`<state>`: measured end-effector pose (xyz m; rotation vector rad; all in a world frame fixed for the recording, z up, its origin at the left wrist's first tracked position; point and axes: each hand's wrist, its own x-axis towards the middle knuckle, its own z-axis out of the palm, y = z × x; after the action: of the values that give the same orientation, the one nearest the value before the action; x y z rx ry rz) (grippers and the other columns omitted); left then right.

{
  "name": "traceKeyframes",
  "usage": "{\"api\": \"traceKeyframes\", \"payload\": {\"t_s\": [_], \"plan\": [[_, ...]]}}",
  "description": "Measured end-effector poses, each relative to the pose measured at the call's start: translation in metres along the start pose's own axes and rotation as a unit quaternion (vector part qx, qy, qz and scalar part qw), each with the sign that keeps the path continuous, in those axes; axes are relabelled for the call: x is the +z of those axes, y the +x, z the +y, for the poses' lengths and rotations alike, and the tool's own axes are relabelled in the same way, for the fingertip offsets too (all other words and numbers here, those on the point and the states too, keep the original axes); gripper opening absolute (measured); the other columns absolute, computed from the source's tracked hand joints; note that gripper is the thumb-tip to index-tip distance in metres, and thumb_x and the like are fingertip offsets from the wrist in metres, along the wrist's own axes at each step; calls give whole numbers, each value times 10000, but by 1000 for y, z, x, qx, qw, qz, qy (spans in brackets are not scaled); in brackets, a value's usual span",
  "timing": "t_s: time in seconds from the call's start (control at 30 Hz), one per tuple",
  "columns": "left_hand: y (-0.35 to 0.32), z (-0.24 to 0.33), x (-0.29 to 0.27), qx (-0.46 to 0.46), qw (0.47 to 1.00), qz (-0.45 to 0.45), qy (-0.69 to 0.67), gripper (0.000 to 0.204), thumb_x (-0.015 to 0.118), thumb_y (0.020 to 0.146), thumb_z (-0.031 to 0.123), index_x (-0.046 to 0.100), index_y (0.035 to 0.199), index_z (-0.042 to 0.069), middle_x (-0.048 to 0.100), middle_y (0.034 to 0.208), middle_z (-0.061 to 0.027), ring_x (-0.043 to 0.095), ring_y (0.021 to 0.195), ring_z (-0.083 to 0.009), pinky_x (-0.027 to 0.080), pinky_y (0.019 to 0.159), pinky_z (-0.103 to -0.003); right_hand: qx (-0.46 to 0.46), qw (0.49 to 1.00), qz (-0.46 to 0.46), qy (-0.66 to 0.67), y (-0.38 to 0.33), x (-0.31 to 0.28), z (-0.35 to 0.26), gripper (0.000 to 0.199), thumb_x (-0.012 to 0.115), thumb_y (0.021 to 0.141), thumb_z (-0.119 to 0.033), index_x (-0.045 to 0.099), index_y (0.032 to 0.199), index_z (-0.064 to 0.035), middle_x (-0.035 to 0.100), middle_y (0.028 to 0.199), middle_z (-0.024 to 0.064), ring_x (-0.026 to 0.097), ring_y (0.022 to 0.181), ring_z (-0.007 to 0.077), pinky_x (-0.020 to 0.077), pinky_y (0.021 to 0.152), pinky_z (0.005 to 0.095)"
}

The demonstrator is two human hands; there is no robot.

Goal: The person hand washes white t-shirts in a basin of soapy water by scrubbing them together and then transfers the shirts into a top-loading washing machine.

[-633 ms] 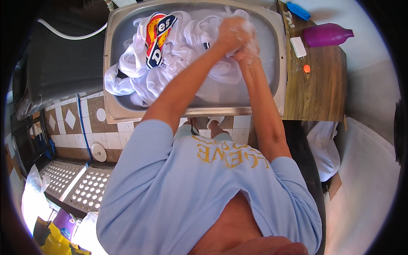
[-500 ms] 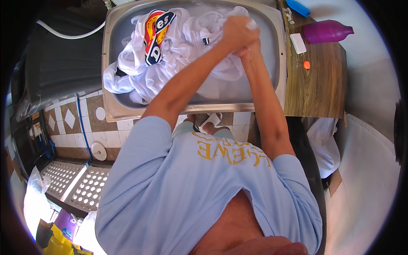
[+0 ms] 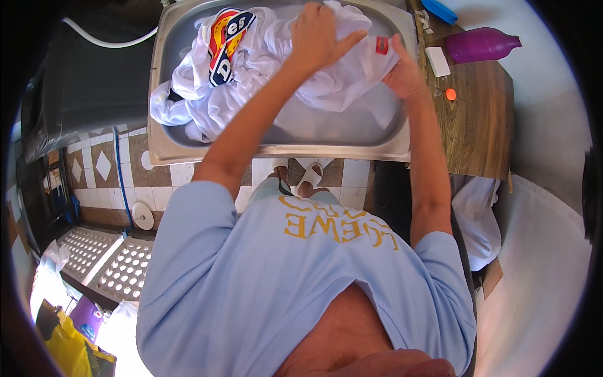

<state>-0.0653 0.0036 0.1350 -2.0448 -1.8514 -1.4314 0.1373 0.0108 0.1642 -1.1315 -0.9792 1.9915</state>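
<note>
- Head view looks straight down on a big rectangular stainless-steel basin [image 3: 188, 147], taking up the top middle of the picture, its near rim just above the person's white slippers [image 3: 301, 171] on the tiled floor [image 3: 100, 166].
- Inside the basin, a heap of wet white cloth [image 3: 213, 94] fills the left and middle, with a garment printed in red, yellow and navy [image 3: 227, 41] lying on top towards the far left corner.
- To the right of the basin stands a brown wooden desk [image 3: 480, 125], touching or just beside the basin's right wall; I cannot tell which.
- On that desk, a purple plastic bottle [image 3: 480, 45] lies on its side at the far end, a blue lid-like thing [image 3: 440, 9] sits at the very top edge, a white rectangular soap bar [image 3: 438, 61] rests nearer the basin, and a small orange object [image 3: 450, 94] lies nearer to the person than the soap.
- Left hand [image 3: 320, 34] is down flat on the white cloth at the far middle of the basin, fingers spread and pressing on the fabric.
- Right hand [image 3: 402, 72] is at the basin's right side, fingers curled round a fold of the same white cloth, gripping it just beside a small red tag [image 3: 381, 45].
- Both forearms come up from the light-blue T-shirt [image 3: 301, 283] in the lower half of the picture.
- At lower left, perforated metal trays [image 3: 103, 264] lie on the floor.
</note>
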Motion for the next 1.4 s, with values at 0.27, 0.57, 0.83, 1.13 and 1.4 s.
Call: {"api": "traceKeyframes", "payload": {"t_s": [0.27, 0.57, 0.83, 1.13, 1.4], "plan": [[-89, 41, -22, -69, 988, -89, -110, 858, 755, 715, 317, 287, 1323, -67, 373, 1306, -314, 461, 1146, -427, 412, 957, -431, -27, 981, -193, 24, -52, 46, -94, 932, 363, 844, -703, 247, 1394, 41, 363, 1405, 195, 393, 1284, 343, 353, 1024, 518], [-36, 28, -65, -205, 740, -114, -631, 373, 608, 822, 136, 602, 1179, 30, 630, 1076, -24, 563, 967, -112, 451, 871, -267, 43, 971, -22, 235, 14, -3, -18, 542, 348, 968, -461, 441, 1241, -2, 486, 1278, 185, 468, 1201, 319, 398, 986, 492], [-68, 121, 37, 26, 979, -4, -203, 231, 736, 587, 287, 627, 663, 99, 664, 825, -69, 624, 729, -311, 491, 619, -379, 32, 968, -142, 204, 105, -48, 92, 363, 564, 852, -212, 502, 1182, -73, 587, 1080, 68, 570, 1000, 212, 453, 882, 310], [-66, 77, 63, 21, 983, 79, -164, 253, 670, 592, 193, 483, 588, 23, 522, 586, -152, 528, 541, -320, 434, 511, -397, 39, 963, 71, 257, 14, 38, 65, 322, 624, 783, -305, 596, 998, -66, 624, 923, 34, 615, 813, 179, 499, 705, 309], [-67, 33, 15, -65, 984, -156, -47, 301, 714, 606, 335, 613, 695, 66, 603, 760, -146, 614, 743, -307, 471, 646, -422, 37, 862, 32, -505, -15, -45, 20, 532, 678, 726, -479, 623, 984, -17, 660, 883, 103, 640, 825, 253, 502, 758, 378]]}}
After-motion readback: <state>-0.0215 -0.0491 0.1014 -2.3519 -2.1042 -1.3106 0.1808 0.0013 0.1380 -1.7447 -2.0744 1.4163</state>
